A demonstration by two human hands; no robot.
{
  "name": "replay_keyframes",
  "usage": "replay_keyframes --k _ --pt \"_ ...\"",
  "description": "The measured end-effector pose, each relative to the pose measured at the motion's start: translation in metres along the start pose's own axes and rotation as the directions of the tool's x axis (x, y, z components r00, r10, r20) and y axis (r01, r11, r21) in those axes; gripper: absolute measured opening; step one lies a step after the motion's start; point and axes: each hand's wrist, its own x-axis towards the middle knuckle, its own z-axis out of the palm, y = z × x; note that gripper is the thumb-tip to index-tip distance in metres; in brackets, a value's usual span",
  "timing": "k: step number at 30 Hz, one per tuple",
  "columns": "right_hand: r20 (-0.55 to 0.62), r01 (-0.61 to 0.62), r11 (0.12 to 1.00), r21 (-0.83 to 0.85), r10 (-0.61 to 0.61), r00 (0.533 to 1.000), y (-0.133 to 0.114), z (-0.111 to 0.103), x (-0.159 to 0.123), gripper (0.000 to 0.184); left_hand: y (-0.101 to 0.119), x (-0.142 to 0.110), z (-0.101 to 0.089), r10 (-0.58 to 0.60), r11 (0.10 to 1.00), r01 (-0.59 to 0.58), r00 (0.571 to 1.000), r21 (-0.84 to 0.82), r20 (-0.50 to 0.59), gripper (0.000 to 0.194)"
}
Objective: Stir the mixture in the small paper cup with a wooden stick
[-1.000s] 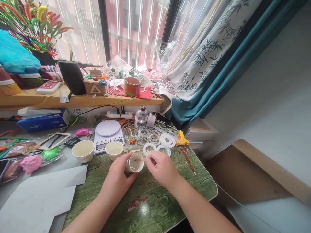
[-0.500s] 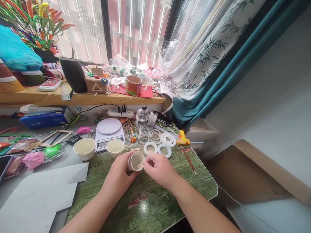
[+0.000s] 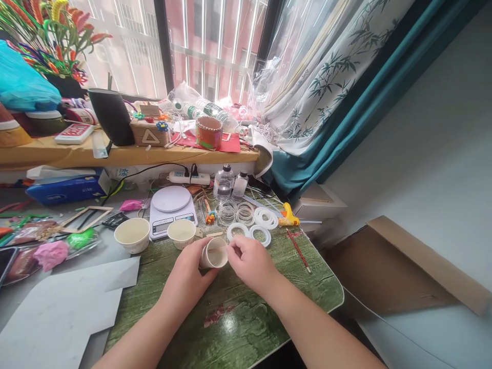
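Observation:
My left hand (image 3: 187, 274) is wrapped round a small cream cup (image 3: 214, 253), tilted so its mouth faces right. My right hand (image 3: 249, 262) pinches a thin wooden stick (image 3: 225, 248) whose tip reaches into the cup. Both hands hover over the green wood-grain table (image 3: 246, 323). Just behind the held cup stand two more cream cups, one (image 3: 181, 233) close by and one (image 3: 132, 235) further left.
A white kitchen scale (image 3: 168, 204), two small bottles (image 3: 224, 181), clear rings (image 3: 236, 211) and white rings (image 3: 259, 234) lie beyond my hands. A yellow glue gun (image 3: 287, 216) and red sticks (image 3: 298, 249) sit to the right. Grey sheets (image 3: 65, 307) cover the left; a cardboard box (image 3: 403, 266) is off the table's right edge.
The stick in my right hand has shifted a little inside the cup, and both hands have edged slightly upward in view. The cup stays in my left hand.

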Motion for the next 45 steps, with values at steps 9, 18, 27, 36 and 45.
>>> replay_keyframes --k 9,18,27,36,45 --pt "-0.007 0.017 0.999 0.044 -0.017 1.0 0.0004 -0.0068 0.0021 0.02 -0.0009 -0.0007 0.001 -0.024 0.999 0.023 0.999 0.027 0.021 0.059" --pt "-0.002 0.046 0.999 0.016 -0.046 0.999 -0.0026 -0.0075 0.0014 0.019 0.001 -0.001 0.0009 -0.011 1.0 0.011 1.0 0.019 0.018 0.059" --pt "-0.014 0.119 0.991 -0.06 -0.12 0.993 -0.0062 -0.0029 -0.0032 0.022 0.0038 -0.0025 0.0003 0.007 1.0 -0.007 1.0 -0.013 0.016 0.057" --pt "-0.034 0.117 0.99 -0.076 -0.12 0.992 -0.0043 -0.0037 -0.0028 0.021 0.0066 -0.0029 -0.0005 0.002 1.0 -0.001 1.0 -0.022 0.016 0.058" --pt "0.02 0.017 0.998 -0.062 -0.016 1.0 -0.0066 -0.005 -0.0019 0.021 0.0054 -0.0034 -0.0002 -0.008 0.999 0.009 1.0 -0.034 0.024 0.059"
